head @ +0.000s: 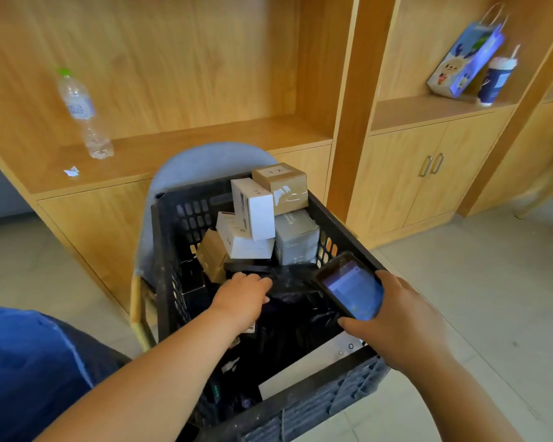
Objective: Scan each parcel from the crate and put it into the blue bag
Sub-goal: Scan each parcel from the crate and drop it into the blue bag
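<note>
A wooden shelving unit fills the background behind a black plastic crate, which sits on a grey chair over a tiled floor. The blue bag lies at the lower left, just beside the crate and apart from both hands.

At the crate's far end, boxed parcels are stacked. A brown box rests on a grey box, an upright white box leans on a flat white box, and a tan box sits low on the left. Black-wrapped parcels fill the near half of the crate.

The person's left forearm reaches in over the crate's near left corner. The left hand is palm down, its fingers bent over the top of the black-wrapped parcels. It cannot be told whether they have closed on one.

The right hand hovers over the crate's right rim. It grasps a handheld scanner by its edges, and the lit screen faces up, tilted over the parcels.

On the shelves stand a clear water bottle, a printed paper bag and a lidded cup.
</note>
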{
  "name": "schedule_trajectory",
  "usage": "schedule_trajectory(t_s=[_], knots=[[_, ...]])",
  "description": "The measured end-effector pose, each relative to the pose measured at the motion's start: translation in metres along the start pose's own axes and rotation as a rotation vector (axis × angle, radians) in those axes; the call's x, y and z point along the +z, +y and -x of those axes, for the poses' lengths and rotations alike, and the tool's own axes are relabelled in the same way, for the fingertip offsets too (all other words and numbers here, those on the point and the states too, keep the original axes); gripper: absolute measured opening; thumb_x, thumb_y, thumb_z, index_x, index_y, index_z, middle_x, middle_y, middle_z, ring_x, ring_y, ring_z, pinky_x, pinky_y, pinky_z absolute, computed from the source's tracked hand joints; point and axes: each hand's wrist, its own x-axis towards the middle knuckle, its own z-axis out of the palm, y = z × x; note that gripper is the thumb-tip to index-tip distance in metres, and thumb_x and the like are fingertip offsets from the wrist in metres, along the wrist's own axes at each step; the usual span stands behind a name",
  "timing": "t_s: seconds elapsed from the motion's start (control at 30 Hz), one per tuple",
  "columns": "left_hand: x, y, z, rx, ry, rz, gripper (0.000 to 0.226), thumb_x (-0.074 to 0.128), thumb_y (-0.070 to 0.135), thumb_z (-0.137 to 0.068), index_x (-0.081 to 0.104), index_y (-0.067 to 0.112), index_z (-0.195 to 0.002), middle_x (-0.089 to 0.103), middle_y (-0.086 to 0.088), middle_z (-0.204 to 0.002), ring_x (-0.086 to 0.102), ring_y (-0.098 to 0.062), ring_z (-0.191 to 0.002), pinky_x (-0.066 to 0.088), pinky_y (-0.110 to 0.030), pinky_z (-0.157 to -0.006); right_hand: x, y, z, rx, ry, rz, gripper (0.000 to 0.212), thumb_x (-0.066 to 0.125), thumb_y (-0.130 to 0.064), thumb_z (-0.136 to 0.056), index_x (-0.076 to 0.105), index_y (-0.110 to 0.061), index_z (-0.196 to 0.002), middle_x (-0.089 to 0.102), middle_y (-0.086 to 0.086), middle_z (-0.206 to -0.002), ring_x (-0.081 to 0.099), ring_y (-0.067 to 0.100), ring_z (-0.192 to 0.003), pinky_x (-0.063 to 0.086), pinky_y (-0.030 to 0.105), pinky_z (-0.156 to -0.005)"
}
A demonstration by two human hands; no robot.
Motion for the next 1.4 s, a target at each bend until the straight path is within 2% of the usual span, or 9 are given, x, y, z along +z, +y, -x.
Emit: schedule_trajectory(t_s=[0.17, 0.23, 0.4, 0.6, 0.73, 0.9, 1.03, 1.17, 1.4], knots=[[-0.025, -0.007, 0.017, -0.123, 0.190, 0.191, 0.019, 0.034, 0.027, -0.103, 0.046, 0.015, -0.094, 0.051, -0.001, -0.075, 0.049, -0.021, -0.068, 0.034, -0.033, -0.058, -0.001, 0.001, 0.004, -0.004, 0.049, -0.048, 0.088, 0.072, -0.060, -0.066, 0.038, -0.024, -0.139, 0.054, -0.007, -0.124, 0.055, 0.017, -0.106, 0.049, 0.031, -0.080], [-0.028, -0.013, 0.021, -0.167, 0.140, 0.174, 0.010, 0.038, 0.016, -0.099, 0.045, 0.019, -0.105, 0.055, -0.002, -0.086, 0.055, -0.023, -0.078, 0.041, -0.034, -0.063, 0.000, 0.002, 0.004, -0.011, 0.050, -0.054, 0.087, 0.072, -0.060, -0.065, 0.039, -0.024, -0.137, 0.054, -0.006, -0.122, 0.055, 0.017, -0.104, 0.049, 0.031, -0.079], [-0.007, -0.013, 0.023, -0.026, -0.040, 0.080, 0.053, 0.041, 0.001, -0.092, 0.047, 0.030, -0.136, 0.049, -0.001, -0.121, 0.051, -0.023, -0.109, 0.041, -0.030, -0.075, 0.001, 0.003, 0.004, -0.018, 0.047, -0.047, 0.083, 0.073, -0.059, -0.066, 0.040, -0.025, -0.135, 0.055, -0.006, -0.122, 0.056, 0.017, -0.103, 0.048, 0.030, -0.077], [-0.003, -0.009, 0.022, -0.104, -0.085, 0.161, 0.043, 0.047, 0.050, -0.093, 0.052, 0.019, -0.123, 0.055, -0.002, -0.116, 0.055, -0.020, -0.098, 0.046, -0.031, -0.075, 0.003, 0.004, 0.003, -0.023, 0.052, -0.043, 0.073, 0.074, -0.059, -0.065, 0.045, -0.025, -0.124, 0.057, -0.006, -0.112, 0.056, 0.016, -0.096, 0.047, 0.029, -0.074], [-0.008, -0.011, 0.028, -0.225, -0.095, 0.335, 0.044, 0.055, 0.041, -0.092, 0.042, 0.021, -0.129, 0.057, -0.006, -0.122, 0.059, -0.023, -0.099, 0.052, -0.036, -0.081, 0.001, 0.003, 0.005, -0.020, 0.052, -0.028, 0.075, 0.075, -0.059, -0.064, 0.046, -0.024, -0.124, 0.057, -0.005, -0.113, 0.055, 0.017, -0.097, 0.049, 0.031, -0.074], [-0.026, -0.013, 0.044, -0.395, 0.041, 0.780, 0.065, 0.063, 0.039, -0.089, 0.036, 0.013, -0.141, 0.054, -0.006, -0.131, 0.056, -0.022, -0.111, 0.045, -0.030, -0.083, -0.003, -0.005, 0.016, -0.022, 0.101, -0.061, 0.082, 0.078, -0.054, -0.063, 0.042, -0.022, -0.130, 0.055, -0.004, -0.115, 0.055, 0.019, -0.098, 0.049, 0.032, -0.075], [-0.050, -0.022, 0.071, -0.423, 0.232, 1.213, 0.022, 0.063, 0.027, -0.089, 0.064, 0.011, -0.105, 0.070, -0.001, -0.102, 0.066, -0.017, -0.087, 0.053, -0.036, -0.078, -0.008, -0.018, 0.031, -0.042, 0.173, -0.139, 0.084, 0.080, -0.050, -0.061, 0.043, -0.022, -0.131, 0.054, -0.003, -0.113, 0.055, 0.020, -0.096, 0.051, 0.037, -0.078], [-0.067, -0.038, 0.111, -0.429, 0.408, 1.539, 0.005, 0.065, 0.017, -0.089, 0.067, 0.014, -0.093, 0.074, -0.002, -0.096, 0.069, -0.024, -0.095, 0.053, -0.044, -0.091, -0.016, -0.037, 0.049, -0.086, 0.238, -0.241, 0.087, 0.083, -0.044, -0.059, 0.041, -0.020, -0.132, 0.053, -0.002, -0.116, 0.053, 0.021, -0.099, 0.051, 0.040, -0.079], [-0.069, -0.070, 0.210, -0.409, 0.776, 1.691, 0.028, 0.067, 0.000, -0.083, 0.057, 0.022, -0.098, 0.068, -0.001, -0.105, 0.065, -0.018, -0.099, 0.052, -0.041, -0.088, -0.017, -0.086, 0.093, -0.266, 0.239, -0.274, 0.094, 0.086, -0.043, -0.060, 0.038, -0.018, -0.137, 0.050, 0.000, -0.125, 0.052, 0.024, -0.110, 0.050, 0.045, -0.085]])
